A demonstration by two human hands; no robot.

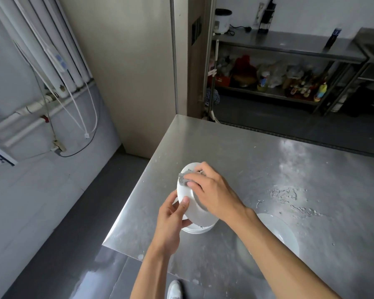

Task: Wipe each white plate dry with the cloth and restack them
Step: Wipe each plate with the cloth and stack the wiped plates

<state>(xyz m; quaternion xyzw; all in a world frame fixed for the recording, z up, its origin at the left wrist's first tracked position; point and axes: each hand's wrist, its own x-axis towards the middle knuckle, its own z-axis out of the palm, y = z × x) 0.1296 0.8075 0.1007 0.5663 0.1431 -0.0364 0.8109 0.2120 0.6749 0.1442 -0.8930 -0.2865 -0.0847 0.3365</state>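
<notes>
Over the table's (268,158) left edge, the left hand (171,221) grips a tilted white plate (192,203) by its rim while the right hand (214,193), fingers curled, rubs the cloth (183,180) on it, so I'd say wiping is midway, with a stack (200,228) beneath and another plate (283,234) lying apart.

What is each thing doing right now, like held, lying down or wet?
held plate: tilted, lifted above the table.
left hand: pinches its rim.
right hand: grips the cloth against it.
cloth: bunched, on the held plate.
plate stack: on the table.
side plate: flat, apart.
table: spotted with water drops.
</notes>
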